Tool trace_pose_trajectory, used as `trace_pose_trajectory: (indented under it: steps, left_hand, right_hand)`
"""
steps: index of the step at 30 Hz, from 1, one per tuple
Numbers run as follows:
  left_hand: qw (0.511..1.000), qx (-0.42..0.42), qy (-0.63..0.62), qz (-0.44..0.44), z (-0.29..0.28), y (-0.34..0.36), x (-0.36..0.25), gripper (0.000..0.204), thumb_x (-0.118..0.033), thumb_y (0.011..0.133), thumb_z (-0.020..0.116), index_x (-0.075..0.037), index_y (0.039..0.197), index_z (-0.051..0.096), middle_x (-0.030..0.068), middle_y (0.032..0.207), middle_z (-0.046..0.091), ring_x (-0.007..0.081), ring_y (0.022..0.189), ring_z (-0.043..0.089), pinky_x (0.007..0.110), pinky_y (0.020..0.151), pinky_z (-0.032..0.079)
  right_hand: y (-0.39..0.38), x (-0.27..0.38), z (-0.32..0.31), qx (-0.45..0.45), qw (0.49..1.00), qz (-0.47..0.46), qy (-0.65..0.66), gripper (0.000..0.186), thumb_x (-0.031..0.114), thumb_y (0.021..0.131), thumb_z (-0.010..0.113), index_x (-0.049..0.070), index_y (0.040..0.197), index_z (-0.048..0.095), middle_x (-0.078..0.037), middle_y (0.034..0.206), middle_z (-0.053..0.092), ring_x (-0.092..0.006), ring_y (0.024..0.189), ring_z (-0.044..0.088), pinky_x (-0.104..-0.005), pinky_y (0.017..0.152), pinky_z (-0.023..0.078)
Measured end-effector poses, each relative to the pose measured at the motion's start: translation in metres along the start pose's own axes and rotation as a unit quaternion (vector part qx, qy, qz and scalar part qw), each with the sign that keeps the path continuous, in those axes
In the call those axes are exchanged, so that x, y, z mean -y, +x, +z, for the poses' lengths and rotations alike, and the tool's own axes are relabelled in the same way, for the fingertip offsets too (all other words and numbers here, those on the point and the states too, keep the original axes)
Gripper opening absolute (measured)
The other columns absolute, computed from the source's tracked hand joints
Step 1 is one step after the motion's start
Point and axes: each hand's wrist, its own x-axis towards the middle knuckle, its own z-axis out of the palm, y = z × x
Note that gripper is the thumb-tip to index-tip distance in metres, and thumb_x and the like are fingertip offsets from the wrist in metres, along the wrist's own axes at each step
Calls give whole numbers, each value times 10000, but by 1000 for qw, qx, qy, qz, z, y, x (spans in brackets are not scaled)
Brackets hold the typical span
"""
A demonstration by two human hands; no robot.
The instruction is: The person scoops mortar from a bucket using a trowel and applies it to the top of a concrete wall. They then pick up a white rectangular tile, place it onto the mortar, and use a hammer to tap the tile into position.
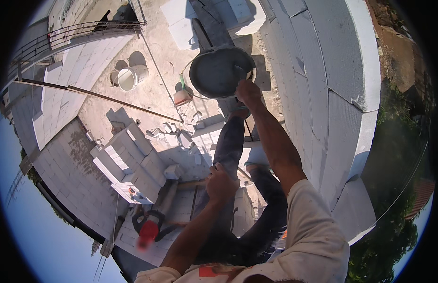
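My right hand (249, 92) is closed around the handle of a dark trowel-like tool (239, 71), whose lower end dips into a black bucket (196, 85). Grey wet mix (216, 70) lies inside the bucket, which stands on a narrow dark support ahead of me. My left hand (221, 184) is at my bent knee, its fingers curled against the dark trouser leg (228, 146). The fingertips are partly hidden there. One bare foot (240, 113) is just below the bucket.
A tall white block wall (318, 61) runs along my right. Stacked blocks (134, 155), broken pieces (183, 139), a white bucket (127, 79) and a shovel (182, 95) are down to the left. A person in a red cap (148, 233) is at lower left. A long beam (101, 96) crosses there.
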Motion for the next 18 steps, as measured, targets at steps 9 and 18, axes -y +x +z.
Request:
trace_pose_trajectory:
  steps: [9, 18]
  left_hand:
    - [1000, 10, -17, -6, -5, 5, 2, 883, -442, 701, 910, 39, 1312, 491, 242, 1215, 607, 430, 1095, 677, 473, 930, 571]
    - [999, 27, 11, 13, 8, 8, 12, 911, -479, 692, 912, 31, 1319, 491, 240, 1236, 603, 419, 1083, 699, 485, 934, 591]
  right_hand:
    - [5, -77, 49, -36, 972, -96, 210, 448, 329, 916, 733, -28, 1182, 683, -264, 1166, 729, -388, 1131, 706, -442, 970, 560]
    - [-32, -104, 97, -78, 857, -235, 452, 421, 350, 979, 681, 42, 1263, 639, -143, 1295, 674, -282, 1194, 632, -515, 1104, 409]
